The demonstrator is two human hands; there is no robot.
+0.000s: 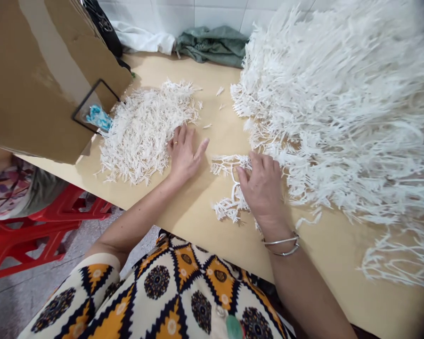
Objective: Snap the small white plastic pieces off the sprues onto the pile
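My left hand [184, 153] lies at the right edge of a small pile of short white tufted pieces [141, 132]. Its thumb stands apart and its fingers reach against the pile; the fingertips are partly hidden there. To the right, my right hand [262, 186] has its fingers closed over a small bunch of white branched strands [233, 204] on the table. Part of that bunch is covered by the hand. Just beyond the right hand rises a big heap of long white strands [339, 122].
A large cardboard box [42, 80] stands on the table [212, 136] at left, beside a black-framed holder [98, 106] with a blue and white item. Dark green cloth [212, 42] lies along the wall. Red stools [31, 235] and part of another person show at lower left.
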